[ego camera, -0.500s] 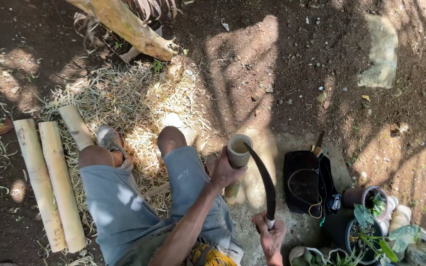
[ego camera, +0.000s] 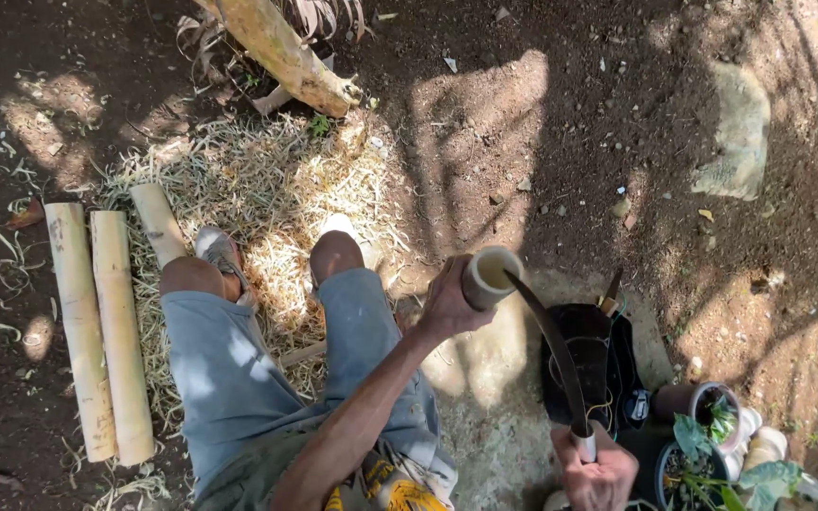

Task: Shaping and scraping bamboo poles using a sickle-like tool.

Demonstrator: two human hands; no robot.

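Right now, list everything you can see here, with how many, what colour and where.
short hollow bamboo tube: one, pale tan, upright in the left hand
curved dark metal blade: one, tip at the tube's rim
long bamboo poles: three, pale yellow, on the ground at left
dry straw shavings: pile, straw-coloured, under the feet
black bag: one, right of the blade
potted green plants: at least two, bottom right
flat grey stone: one, upper right
left hand: grips the tube
right hand: holds the blade's handle

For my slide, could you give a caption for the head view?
Seated person's left hand steadies a bamboo tube while the right hand sets a curved blade on its rim.
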